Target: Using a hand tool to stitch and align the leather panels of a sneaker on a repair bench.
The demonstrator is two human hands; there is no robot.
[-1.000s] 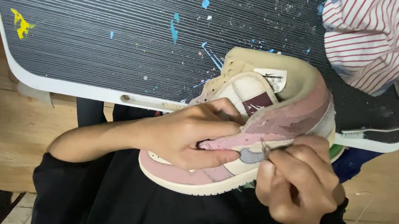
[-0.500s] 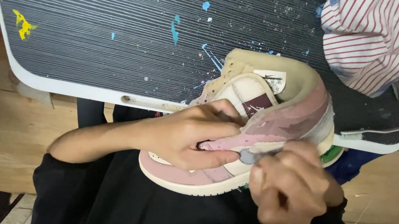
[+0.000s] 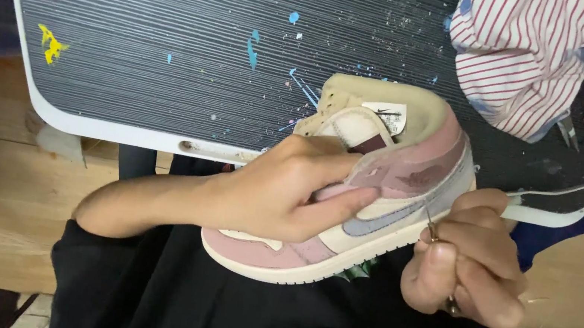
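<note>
While gripped: soft suede sneaker [image 3: 379, 190].

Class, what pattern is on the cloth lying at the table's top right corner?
The cloth has red and white stripes, seen best in the head view.

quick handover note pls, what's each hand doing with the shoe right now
Left hand: clasps the pink and cream sneaker across its side, holding it tilted on the lap.
Right hand: pinches a thin metal tool whose tip meets the sneaker's side near the sole.
Behind: dark paint-flecked table with a striped cloth.
What work is already done on the sneaker cannot be told from this view.
</note>
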